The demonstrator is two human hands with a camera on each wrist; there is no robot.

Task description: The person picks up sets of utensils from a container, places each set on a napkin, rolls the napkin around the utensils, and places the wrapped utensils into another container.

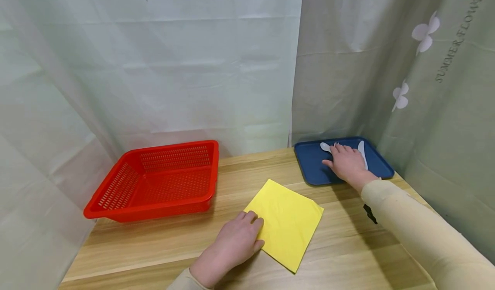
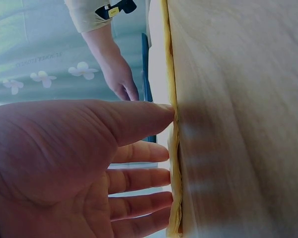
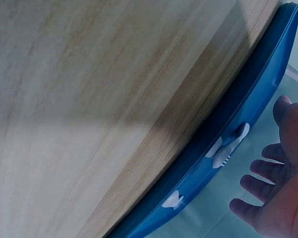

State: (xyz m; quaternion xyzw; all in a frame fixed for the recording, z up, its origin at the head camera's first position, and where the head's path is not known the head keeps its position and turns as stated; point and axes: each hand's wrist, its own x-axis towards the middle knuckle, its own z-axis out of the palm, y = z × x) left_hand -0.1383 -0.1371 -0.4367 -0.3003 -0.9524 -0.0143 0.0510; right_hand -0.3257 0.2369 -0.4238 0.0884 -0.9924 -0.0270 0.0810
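A square yellow folded napkin [image 1: 290,225] lies flat on the table. At its left edge rests my left hand [image 1: 237,240], fingertips and thumb touching it without curling round it. In the left wrist view the napkin's layered edge [image 2: 174,148] meets the thumb tip. My right hand [image 1: 346,163] is over the blue tray [image 1: 315,169] at the back right. Beneath or beside it lie a white spoon [image 1: 325,147], a white fork [image 1: 336,144] and a white knife [image 1: 361,148]. The right wrist view shows that hand's spread fingers [image 3: 258,171] apart from the cutlery, holding nothing.
A red slotted plastic basket [image 1: 154,208] stands at the back left of the wooden table [image 1: 154,242]. Pale curtains [image 1: 193,66] hang behind and along both sides. The tray sits close to the right curtain [image 1: 444,161], which bears white flowers and lettering.
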